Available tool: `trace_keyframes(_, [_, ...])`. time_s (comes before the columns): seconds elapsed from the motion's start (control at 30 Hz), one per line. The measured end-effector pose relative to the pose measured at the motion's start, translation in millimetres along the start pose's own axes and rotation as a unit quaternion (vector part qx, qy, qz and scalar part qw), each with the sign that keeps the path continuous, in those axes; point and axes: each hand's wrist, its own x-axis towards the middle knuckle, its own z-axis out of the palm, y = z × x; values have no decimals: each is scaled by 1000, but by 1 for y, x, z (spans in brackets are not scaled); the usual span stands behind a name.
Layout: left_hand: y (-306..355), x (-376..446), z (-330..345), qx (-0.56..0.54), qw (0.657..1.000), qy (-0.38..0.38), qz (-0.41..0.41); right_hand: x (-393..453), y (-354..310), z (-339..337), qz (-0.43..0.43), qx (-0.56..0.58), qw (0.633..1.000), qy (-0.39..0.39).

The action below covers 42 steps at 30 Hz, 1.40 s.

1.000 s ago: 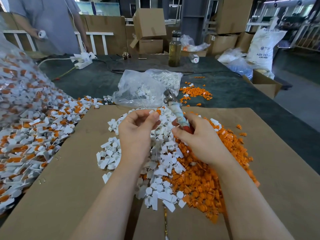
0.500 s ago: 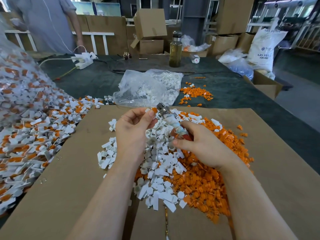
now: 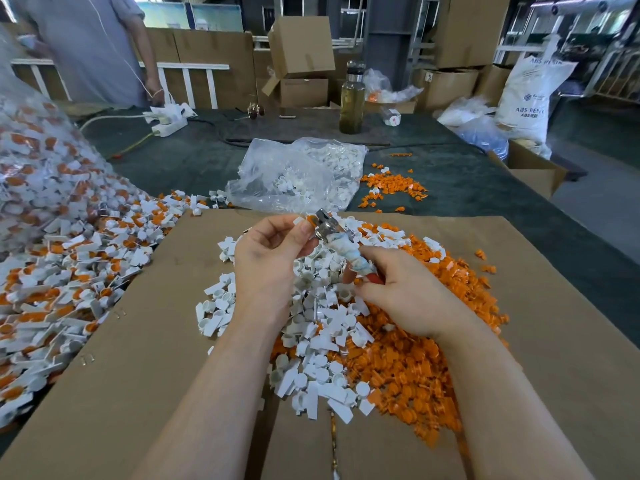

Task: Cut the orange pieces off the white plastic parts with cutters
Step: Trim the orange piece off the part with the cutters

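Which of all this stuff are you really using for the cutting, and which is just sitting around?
Using:
left hand pinching a white part
right hand gripping the cutters
uncut pile
cut white parts
orange pieces

Just sitting:
bottle
power strip
cardboard boxes
white sack

Factory packing floor, stacked cardboard boxes, resin sack, heaps of plastic parts on worktable

Single head view, wide-angle, looking forward and down, close over cardboard sheet on table.
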Motion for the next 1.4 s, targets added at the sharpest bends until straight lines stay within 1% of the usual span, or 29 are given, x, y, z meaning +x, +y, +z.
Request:
trace_keyframes(0.27, [0, -1, 0, -11, 1000, -5, -7, -1, -2, 2, 4, -11, 1000, 7])
trace_keyframes(0.43, [5, 2, -3, -23, 999, 1, -35, 1, -1, 5, -1, -34, 999, 18])
trace_keyframes(0.47, [7, 3, -5, -39, 998, 9, -45, 1, -1, 6, -4, -36, 999, 27])
trace_keyframes(0.53, [12, 9, -17, -80, 992, 63, -79, 1, 1, 7, -6, -39, 998, 57])
trace_keyframes(0.63, [17, 22, -47, -135, 959, 203, -148, 2, 4, 6, -1, -55, 993, 109])
trace_keyframes(0.7, [19, 30, -64, -189, 921, 283, -192, 3, 6, 6, 4, -67, 989, 131])
trace_keyframes(0.77, [20, 37, -77, -257, 883, 333, -209, 3, 7, 7, 7, -83, 987, 138])
trace_keyframes(0.83, [19, 40, -86, -314, 857, 354, -204, 4, 8, 8, 12, -99, 985, 138])
trace_keyframes(0.93, [17, 40, -93, -371, 834, 366, -184, 5, 9, 9, 24, -115, 984, 137])
trace_keyframes(1.03, [16, 40, -94, -389, 826, 366, -178, 5, 9, 10, 33, -122, 981, 144])
trace_keyframes(1.07, [16, 39, -91, -368, 836, 366, -179, 6, 9, 10, 34, -124, 980, 151])
trace_keyframes(1.1, [17, 38, -86, -321, 856, 361, -183, 6, 9, 10, 36, -125, 978, 161])
trace_keyframes(1.13, [18, 36, -80, -247, 889, 339, -186, 6, 9, 10, 35, -124, 977, 171])
trace_keyframes(1.17, [19, 33, -72, -153, 926, 294, -183, 6, 9, 10, 34, -121, 975, 181])
trace_keyframes(1.2, [19, 29, -63, -60, 957, 224, -174, 6, 9, 11, 31, -118, 975, 188])
trace_keyframes(1.23, [20, 24, -53, 26, 977, 138, -162, 6, 9, 11, 30, -114, 975, 190])
trace_keyframes(1.27, [21, 18, -43, 98, 983, 49, -148, 7, 8, 12, 29, -111, 975, 189])
trace_keyframes(1.3, [21, 12, -33, 151, 979, -35, -135, 7, 7, 13, 28, -108, 976, 186])
trace_keyframes(1.33, [19, 6, -24, 183, 969, -109, -125, 7, 6, 14, 26, -106, 978, 180])
trace_keyframes(1.37, [17, 1, -16, 194, 960, -167, -117, 7, 4, 15, 20, -104, 979, 173])
trace_keyframes(1.4, [15, -4, -9, 188, 954, -206, -110, 7, 3, 16, 13, -104, 981, 164])
